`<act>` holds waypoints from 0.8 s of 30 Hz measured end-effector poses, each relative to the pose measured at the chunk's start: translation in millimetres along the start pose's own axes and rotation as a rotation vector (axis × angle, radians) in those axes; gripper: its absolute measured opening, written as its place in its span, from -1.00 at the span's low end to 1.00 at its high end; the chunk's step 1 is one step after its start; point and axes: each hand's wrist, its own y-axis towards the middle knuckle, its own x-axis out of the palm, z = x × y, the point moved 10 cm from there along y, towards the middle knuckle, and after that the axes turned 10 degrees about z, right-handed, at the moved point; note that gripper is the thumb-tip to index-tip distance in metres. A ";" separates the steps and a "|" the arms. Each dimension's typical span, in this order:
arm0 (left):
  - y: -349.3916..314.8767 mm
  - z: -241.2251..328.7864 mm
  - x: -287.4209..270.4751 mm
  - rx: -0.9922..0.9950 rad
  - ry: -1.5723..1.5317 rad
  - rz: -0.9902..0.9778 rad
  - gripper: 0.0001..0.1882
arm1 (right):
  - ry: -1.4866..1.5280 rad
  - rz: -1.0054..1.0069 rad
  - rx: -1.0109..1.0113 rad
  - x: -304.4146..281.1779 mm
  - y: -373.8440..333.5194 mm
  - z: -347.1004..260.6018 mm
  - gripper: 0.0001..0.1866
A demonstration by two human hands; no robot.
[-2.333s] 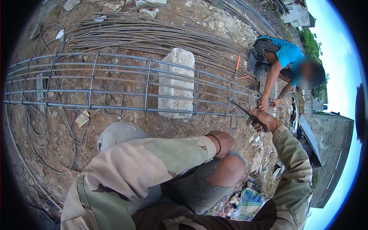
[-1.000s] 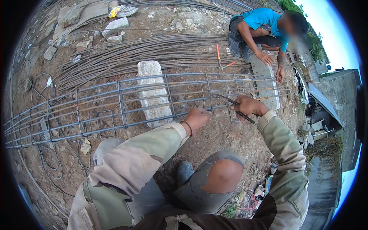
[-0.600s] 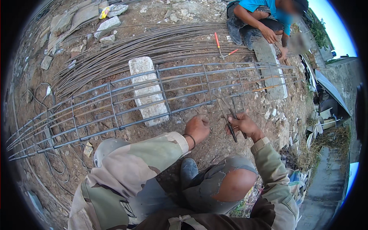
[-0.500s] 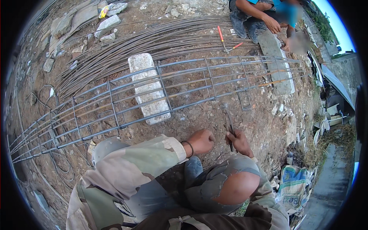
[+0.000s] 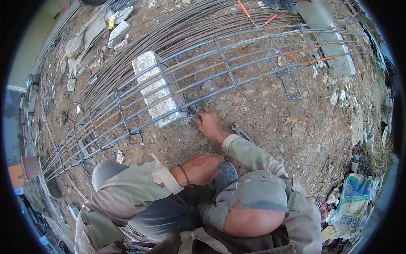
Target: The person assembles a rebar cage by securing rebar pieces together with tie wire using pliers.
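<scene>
My right hand point(image 5: 210, 125) reaches down to the dirt beside the near end of a pale concrete block point(image 5: 148, 84). Its fingers are pinched together among dark bits, and what they hold is too small to make out. A pair of pincers point(image 5: 241, 132) lies on the ground by my right cuff, partly covered by the sleeve. Closer to my body, my left hand point(image 5: 198, 168), with a dark band at the wrist, is closed over my boot point(image 5: 227, 172); its fingertips are hidden. A long rebar cage point(image 5: 228, 70) with square stirrups rests across the block, just beyond my right hand.
Long loose bars point(image 5: 169, 34) lie behind the cage. Red-handled cutters point(image 5: 256, 21) rest on them at the top. A second slab point(image 5: 338, 59) sits under the cage's right end. Another person's boots point(image 5: 279, 5) show at the top edge. A printed sack point(image 5: 353, 203) lies at right.
My right hand has let go of the pincers and moved left to the ground by the block. My left hand has drawn back toward my body. The view has shifted left.
</scene>
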 end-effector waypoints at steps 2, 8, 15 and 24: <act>4.5 4.1 -4.8 -0.036 -0.023 0.023 -0.58 | -0.143 -0.041 0.064 10.7 -3.6 3.9 -0.77; 12.0 2.3 -5.9 -0.048 -0.084 0.060 -0.56 | -0.286 0.087 0.089 14.8 -1.3 16.0 -0.80; 14.3 -28.4 -83.0 -0.254 -0.038 0.193 -0.56 | 0.583 0.093 0.679 -62.8 -34.9 48.8 -0.84; 16.6 -7.2 -185.1 0.123 -0.828 0.855 -0.72 | 1.161 -0.037 0.558 -160.1 39.9 -89.1 -0.92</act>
